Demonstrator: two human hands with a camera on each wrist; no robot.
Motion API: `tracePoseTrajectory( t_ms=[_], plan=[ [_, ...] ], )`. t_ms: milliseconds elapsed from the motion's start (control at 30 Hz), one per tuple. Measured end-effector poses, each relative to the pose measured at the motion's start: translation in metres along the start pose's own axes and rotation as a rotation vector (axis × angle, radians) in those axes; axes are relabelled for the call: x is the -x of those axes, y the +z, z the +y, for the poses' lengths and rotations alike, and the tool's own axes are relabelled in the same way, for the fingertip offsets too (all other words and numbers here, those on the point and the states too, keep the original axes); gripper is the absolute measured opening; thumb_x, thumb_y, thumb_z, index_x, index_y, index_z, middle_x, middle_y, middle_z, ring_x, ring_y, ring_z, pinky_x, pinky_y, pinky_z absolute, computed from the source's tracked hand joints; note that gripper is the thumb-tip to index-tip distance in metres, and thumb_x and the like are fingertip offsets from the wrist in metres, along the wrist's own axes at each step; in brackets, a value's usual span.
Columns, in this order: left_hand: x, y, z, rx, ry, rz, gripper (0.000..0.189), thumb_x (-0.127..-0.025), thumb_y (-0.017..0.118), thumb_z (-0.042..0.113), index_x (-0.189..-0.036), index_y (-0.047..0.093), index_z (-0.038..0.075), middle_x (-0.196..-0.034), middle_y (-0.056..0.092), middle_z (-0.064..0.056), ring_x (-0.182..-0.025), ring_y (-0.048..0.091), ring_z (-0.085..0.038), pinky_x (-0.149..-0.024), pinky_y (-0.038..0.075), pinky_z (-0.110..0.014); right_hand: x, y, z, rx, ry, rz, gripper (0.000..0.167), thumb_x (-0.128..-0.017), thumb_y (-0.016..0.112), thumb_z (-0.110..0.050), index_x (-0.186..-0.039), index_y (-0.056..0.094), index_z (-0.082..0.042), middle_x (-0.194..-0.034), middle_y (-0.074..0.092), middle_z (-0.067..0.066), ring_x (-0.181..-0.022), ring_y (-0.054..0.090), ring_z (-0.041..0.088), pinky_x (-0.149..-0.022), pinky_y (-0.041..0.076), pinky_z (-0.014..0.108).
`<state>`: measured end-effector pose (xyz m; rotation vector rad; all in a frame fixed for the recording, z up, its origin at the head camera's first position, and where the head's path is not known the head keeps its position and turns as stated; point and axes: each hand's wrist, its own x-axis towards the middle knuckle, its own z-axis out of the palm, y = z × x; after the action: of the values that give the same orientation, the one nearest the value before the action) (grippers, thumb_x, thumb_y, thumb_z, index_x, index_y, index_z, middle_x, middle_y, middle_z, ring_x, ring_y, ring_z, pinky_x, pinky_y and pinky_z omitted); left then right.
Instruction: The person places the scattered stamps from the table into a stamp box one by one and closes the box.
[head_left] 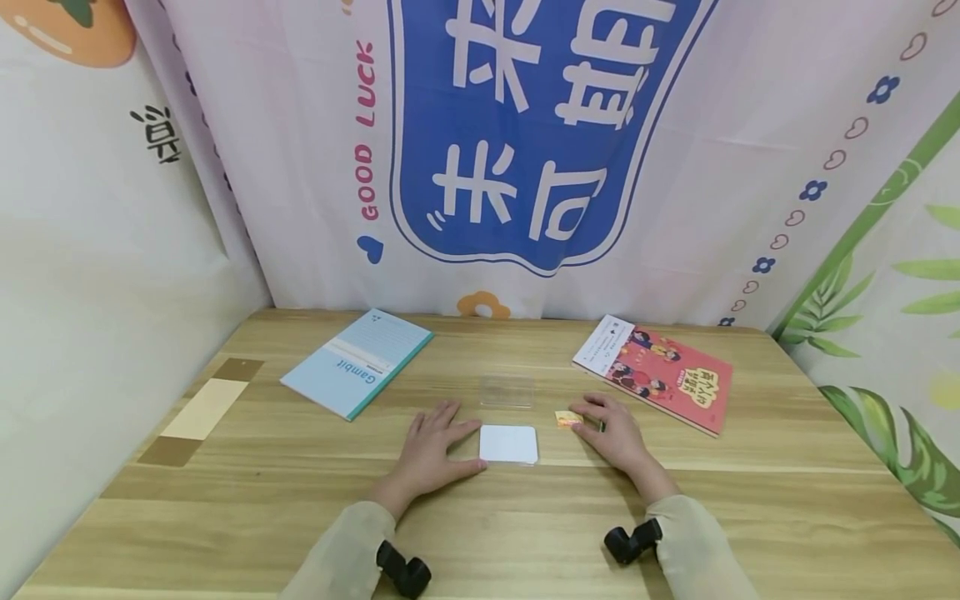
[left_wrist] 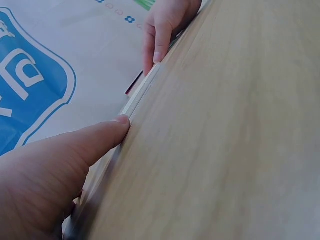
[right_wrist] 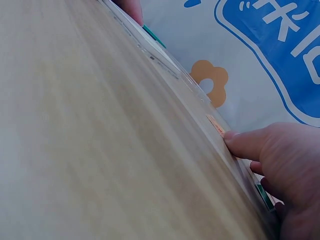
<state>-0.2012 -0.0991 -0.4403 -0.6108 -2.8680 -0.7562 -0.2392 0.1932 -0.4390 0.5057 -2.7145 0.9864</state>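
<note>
Where left hand (head_left: 432,454) rests, fingers (head_left: 463,430) splay

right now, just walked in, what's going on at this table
A person is handling small flat items. The left hand has thumb and forefinger at the left corners of a white card. The right hand touches a small orange slip lying apart from it. A clear piece lies beyond the card; two books, blue and red, lie farther back.

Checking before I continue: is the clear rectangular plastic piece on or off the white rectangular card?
Off: the plastic piece lies beyond the card, with wooden tabletop showing between them.
</note>
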Motion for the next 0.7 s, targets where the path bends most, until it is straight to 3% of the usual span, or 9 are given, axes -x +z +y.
tracePoseTrajectory(
  t_ms=[700],
  plan=[
    [0.0003, 0.0001, 0.0028, -0.028, 0.001, -0.016, 0.063, -0.072, 0.055, 0.058, -0.122, 0.051, 0.021, -0.136, 0.028, -0.015, -0.126, 0.015, -0.031, -0.096, 0.007, -0.053, 0.0007, 0.0007, 0.0012, -0.056, 0.011, 0.038, 0.023, -0.073, 0.068, -0.013, -0.094, 0.065, -0.006, -0.115, 0.049, 0.019, -0.107, 0.04, 0.038, -0.09, 0.025, 0.051]
  ],
)
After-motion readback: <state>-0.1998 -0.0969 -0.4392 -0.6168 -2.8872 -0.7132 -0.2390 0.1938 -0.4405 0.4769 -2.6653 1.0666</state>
